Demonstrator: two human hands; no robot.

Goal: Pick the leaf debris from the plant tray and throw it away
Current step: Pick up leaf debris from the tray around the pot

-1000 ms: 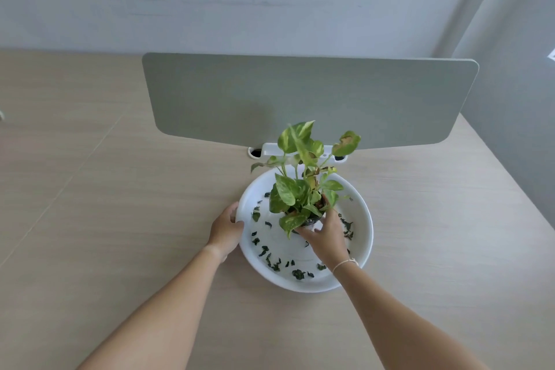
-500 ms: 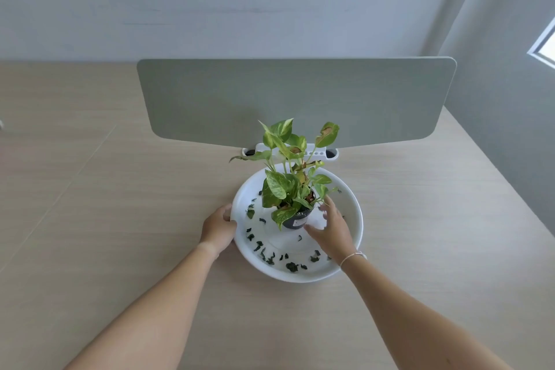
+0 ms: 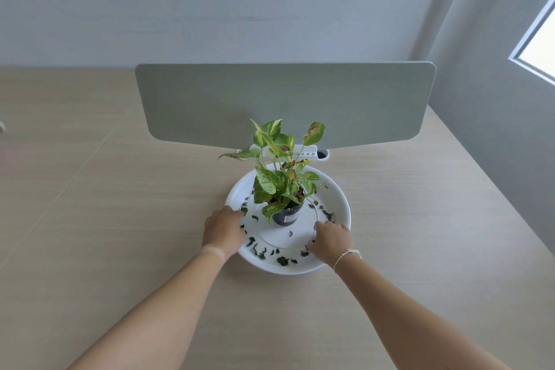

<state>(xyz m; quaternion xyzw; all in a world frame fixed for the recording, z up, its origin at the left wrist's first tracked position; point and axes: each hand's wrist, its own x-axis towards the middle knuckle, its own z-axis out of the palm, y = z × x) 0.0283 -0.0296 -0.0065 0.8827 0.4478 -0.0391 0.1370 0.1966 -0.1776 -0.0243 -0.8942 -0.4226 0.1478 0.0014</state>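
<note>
A white round plant tray point(image 3: 336, 195) sits on the table with a small potted plant point(image 3: 285, 186) in a dark pot standing in its middle. Several dark green bits of leaf debris point(image 3: 282, 260) lie scattered on the tray floor, mostly along the front and sides. My left hand point(image 3: 223, 228) rests on the tray's left rim, fingers curled over the edge next to a leaf bit. My right hand point(image 3: 330, 239) lies over the front right of the tray, fingers bent down onto the floor among the debris. Its fingertips are hidden.
A grey-green desk divider panel point(image 3: 285, 105) stands upright just behind the tray, with a white clamp holder point(image 3: 318, 155) at its base. The light wood table point(image 3: 120, 219) stretches left and right. A grey wall and a window point(image 3: 537, 48) are on the right.
My right hand let go of the plant pot and dropped to the tray's front right. My left hand stayed at the left rim. The view tilted up a little.
</note>
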